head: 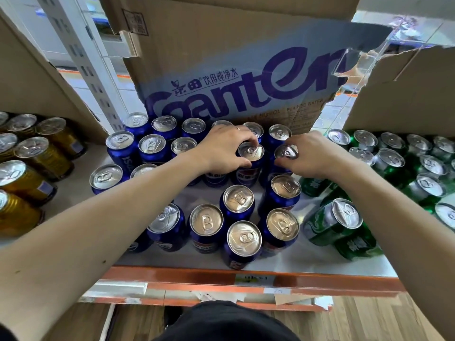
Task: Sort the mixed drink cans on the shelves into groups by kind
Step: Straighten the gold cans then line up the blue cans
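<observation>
Left hand (221, 147) curls its fingers round the rim of an upright blue aluminium drink can (251, 153); right hand (314, 155) pinches the top of a second blue can (285, 151), tilted, just beside the first; both stand at the rear of the blue group, mid-shelf; gold cans (44, 156) grouped left, green cans (391, 161) right; torn cardboard carton (234, 70) behind, contents hidden.
</observation>
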Available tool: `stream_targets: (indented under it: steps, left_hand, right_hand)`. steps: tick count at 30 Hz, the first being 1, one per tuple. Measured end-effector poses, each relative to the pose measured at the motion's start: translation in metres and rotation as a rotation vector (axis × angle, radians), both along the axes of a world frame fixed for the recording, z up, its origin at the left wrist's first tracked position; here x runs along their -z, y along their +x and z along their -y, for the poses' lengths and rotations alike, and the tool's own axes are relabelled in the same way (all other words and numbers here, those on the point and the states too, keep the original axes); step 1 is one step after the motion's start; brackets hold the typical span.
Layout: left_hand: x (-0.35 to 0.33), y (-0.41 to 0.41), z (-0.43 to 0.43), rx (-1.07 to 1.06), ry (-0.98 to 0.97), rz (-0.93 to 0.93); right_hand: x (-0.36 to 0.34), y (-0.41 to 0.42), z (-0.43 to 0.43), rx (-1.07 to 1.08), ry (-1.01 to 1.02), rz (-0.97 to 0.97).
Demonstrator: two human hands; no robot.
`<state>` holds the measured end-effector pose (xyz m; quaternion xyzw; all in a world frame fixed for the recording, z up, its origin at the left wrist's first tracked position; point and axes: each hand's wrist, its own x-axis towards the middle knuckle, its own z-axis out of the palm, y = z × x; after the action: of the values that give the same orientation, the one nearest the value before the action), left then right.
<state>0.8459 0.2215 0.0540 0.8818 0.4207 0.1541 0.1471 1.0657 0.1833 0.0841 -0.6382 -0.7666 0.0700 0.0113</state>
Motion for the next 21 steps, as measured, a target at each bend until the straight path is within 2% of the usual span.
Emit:
stream_targets:
  steps: [5,8,11,15,17,19,21]
  left_hand:
    - [0.002,-0.002,-0.002,0.006,-0.03,-0.015]
    - [-0.001,-0.003,-0.002,0.003,-0.061,-0.079]
    - [-0.012,-0.007,0.01,-0.02,-0.034,-0.142]
    - [-0.035,-0.025,0.045,-0.024,-0.124,-0.081]
    - [-0.042,-0.03,0.063,0.036,-0.207,-0.214]
    - [-0.039,-0.029,0.076,0.064,-0.21,-0.354]
    - [-0.033,-0.027,0.081,0.055,-0.201,-0.37]
  right_hand:
    - [0.006,-0.01,0.0,0.069,0.019,-0.018]
    - [0.005,-0.007,-0.001,0.057,-0.012,-0.006]
    - [-0.001,0.002,0.011,0.078,-0.014,-0.077]
    - [-0.011,0.016,0.047,-0.102,-0.127,-0.152]
    - [-0.008,0.017,0.057,-0.168,-0.193,-0.114]
    - [0.0,0.015,0.059,-0.18,-0.184,-0.09]
    - [0.006,0.012,0.06,-0.164,-0.147,-0.099]
